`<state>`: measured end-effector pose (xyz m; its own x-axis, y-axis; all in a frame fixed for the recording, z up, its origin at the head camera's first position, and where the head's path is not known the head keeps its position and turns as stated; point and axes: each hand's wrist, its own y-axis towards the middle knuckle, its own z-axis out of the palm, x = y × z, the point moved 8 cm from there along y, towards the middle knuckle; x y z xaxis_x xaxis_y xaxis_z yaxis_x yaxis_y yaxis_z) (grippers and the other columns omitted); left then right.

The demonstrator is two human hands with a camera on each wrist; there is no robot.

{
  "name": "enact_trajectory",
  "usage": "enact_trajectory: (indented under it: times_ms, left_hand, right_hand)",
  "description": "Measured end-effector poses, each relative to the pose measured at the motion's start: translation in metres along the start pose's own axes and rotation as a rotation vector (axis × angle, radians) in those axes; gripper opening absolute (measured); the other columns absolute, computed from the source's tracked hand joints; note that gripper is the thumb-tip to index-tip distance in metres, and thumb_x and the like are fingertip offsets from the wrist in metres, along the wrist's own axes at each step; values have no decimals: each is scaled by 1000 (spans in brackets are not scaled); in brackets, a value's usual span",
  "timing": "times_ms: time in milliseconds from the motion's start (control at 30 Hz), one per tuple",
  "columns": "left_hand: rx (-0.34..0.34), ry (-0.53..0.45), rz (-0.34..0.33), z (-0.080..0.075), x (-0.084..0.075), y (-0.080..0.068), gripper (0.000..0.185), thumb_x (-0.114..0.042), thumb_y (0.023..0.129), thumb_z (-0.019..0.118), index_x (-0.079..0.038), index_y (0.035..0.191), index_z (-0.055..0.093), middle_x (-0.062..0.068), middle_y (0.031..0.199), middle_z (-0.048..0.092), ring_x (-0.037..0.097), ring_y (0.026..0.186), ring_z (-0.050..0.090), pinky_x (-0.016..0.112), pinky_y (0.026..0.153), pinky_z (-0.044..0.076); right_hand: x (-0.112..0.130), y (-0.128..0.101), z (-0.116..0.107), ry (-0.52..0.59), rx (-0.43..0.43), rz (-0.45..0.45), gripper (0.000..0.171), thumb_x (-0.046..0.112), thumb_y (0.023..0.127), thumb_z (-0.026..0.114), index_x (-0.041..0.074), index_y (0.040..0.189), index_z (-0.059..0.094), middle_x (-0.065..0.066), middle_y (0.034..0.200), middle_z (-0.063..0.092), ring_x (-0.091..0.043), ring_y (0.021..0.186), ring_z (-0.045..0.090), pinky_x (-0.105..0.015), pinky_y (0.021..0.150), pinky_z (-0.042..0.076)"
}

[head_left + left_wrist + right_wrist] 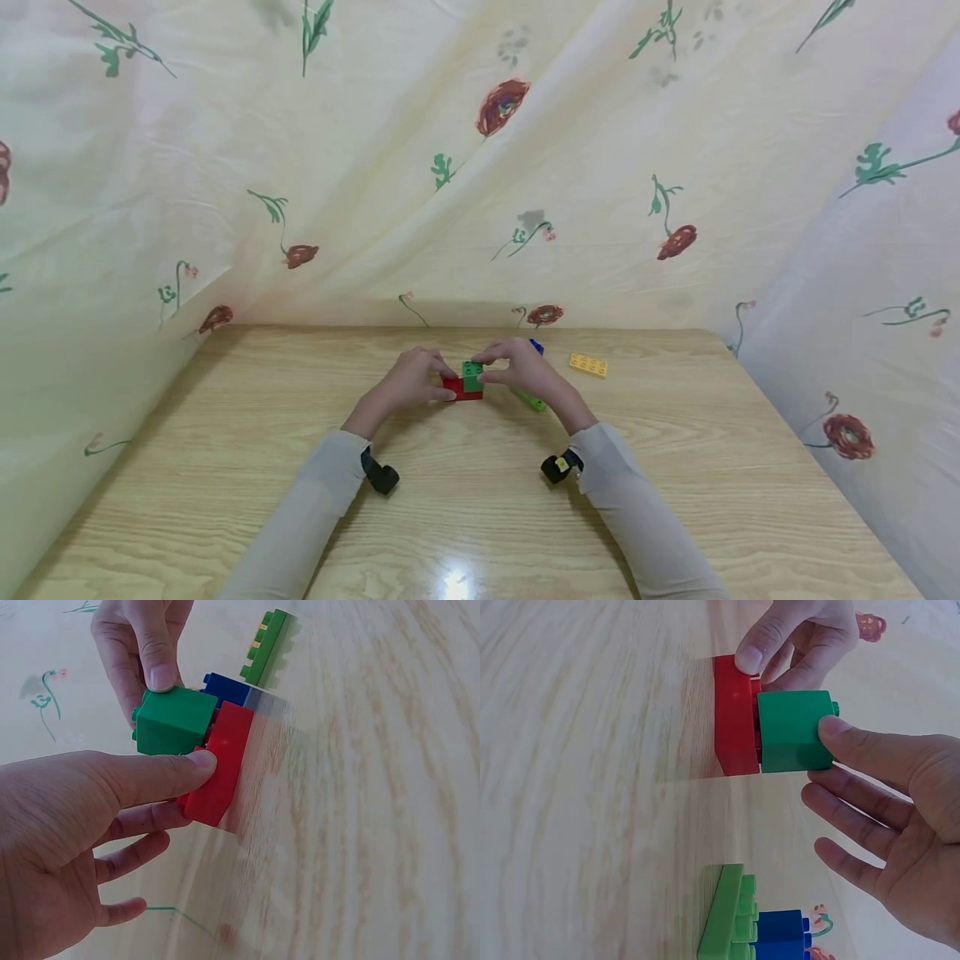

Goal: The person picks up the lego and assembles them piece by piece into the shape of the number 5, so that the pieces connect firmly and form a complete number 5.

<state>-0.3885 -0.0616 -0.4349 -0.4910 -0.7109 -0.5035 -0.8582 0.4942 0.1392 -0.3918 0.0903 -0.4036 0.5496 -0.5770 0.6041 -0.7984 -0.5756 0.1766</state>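
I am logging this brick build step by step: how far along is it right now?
Done: the green cube brick sits on the red brick, which lies on the table.
In hand: the left hand holds the red brick, and the right hand pinches the green cube.
Left: the light green plate, blue brick and yellow plate lie loose, unattached.

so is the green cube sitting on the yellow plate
No, the green cube sits on the red brick between both hands, while the yellow plate lies apart on the table.
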Motion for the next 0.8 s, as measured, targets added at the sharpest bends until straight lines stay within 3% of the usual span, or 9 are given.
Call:
enact_trajectory:
  times_ms: [400,800]
  left_hand:
    - [7,-16,-15,1,1,0,27,-23,84,85,-13,109,81,1,102,72,22,102,57,42,91,46]
    - [9,-18,-1,-1,-3,-1,26,-22,84,85,-11,108,81,3,102,73,22,101,59,43,91,46]
  right_hand:
    - [-2,1,2,-3,14,15,33,13,92,76,5,124,73,-14,121,74,-30,113,68,-48,94,56]
    - [0,1,2,-15,10,7,33,12,92,76,4,124,73,-13,119,74,-28,110,68,-41,90,58]
